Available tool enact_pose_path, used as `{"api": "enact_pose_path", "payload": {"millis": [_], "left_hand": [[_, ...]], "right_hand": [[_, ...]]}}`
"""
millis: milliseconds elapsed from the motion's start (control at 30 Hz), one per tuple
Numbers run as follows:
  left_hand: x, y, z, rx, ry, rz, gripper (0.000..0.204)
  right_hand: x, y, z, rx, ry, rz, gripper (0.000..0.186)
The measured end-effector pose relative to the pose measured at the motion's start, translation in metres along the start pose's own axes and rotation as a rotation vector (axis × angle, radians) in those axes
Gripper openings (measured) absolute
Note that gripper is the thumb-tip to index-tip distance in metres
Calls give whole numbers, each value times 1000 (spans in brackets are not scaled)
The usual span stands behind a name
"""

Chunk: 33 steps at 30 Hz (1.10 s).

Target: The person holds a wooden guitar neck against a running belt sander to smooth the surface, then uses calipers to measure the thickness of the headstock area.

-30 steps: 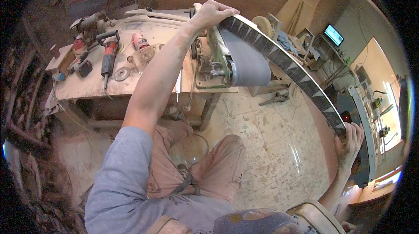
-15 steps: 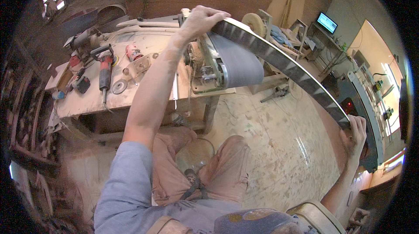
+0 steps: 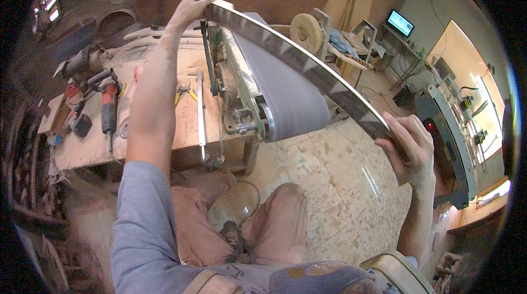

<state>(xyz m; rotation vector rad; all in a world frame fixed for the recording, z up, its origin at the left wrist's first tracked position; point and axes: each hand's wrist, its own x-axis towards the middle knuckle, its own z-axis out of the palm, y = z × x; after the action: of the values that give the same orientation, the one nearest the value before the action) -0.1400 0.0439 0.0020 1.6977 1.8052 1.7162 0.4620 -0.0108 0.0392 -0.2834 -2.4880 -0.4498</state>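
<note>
A long, slightly curved strip (image 3: 299,60) with a dark face, paler triangular marks and a light edge stretches across the view, sloping down to the right. My left hand (image 3: 192,11) is closed around its far upper end. My right hand (image 3: 409,146) grips the lower end, thumb beneath and fingers over the top. Under the strip's middle stands a belt sander with a wide grey belt (image 3: 285,102), whose surface looks smooth and streaked. The strip lies over the belt in the picture; whether they touch I cannot tell.
A dusty workbench (image 3: 159,143) on the left carries a red and black power tool (image 3: 110,107), a cordless drill (image 3: 81,124) and a metal ruler-like bar (image 3: 201,113). Behind the strip is a round buffing wheel (image 3: 306,32). A large dark machine (image 3: 447,151) stands at right.
The strip and both hands have shifted left in the picture, the right hand also coming closer. The view has turned, so more of the sander and its belt shows below the strip.
</note>
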Motion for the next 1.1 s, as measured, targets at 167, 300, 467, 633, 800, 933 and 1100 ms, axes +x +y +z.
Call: {"api": "enact_pose_path", "payload": {"millis": [167,300,467,633,800,933,1100], "left_hand": [[28,-47,-36,71,32,-27,36],[38,-63,-60,155,47,-84,40],[58,-89,-90,97,2,-134,44],[46,-69,-73,99,25,-145,43],[18,-15,-43,26,-172,-76,44],[-6,25,-20,247,-282,120,46],[-44,78,27,393,-285,291,38]], "right_hand": [[52,0,31,73,-41,-47,50],[78,4,58,93,-47,-73,47],[97,3,74,120,-6,-86,46],[96,0,68,99,-32,-40,45],[53,6,30,53,-49,34,43],[4,10,-13,45,-68,142,45],[-64,11,-73,113,-172,314,48]]}}
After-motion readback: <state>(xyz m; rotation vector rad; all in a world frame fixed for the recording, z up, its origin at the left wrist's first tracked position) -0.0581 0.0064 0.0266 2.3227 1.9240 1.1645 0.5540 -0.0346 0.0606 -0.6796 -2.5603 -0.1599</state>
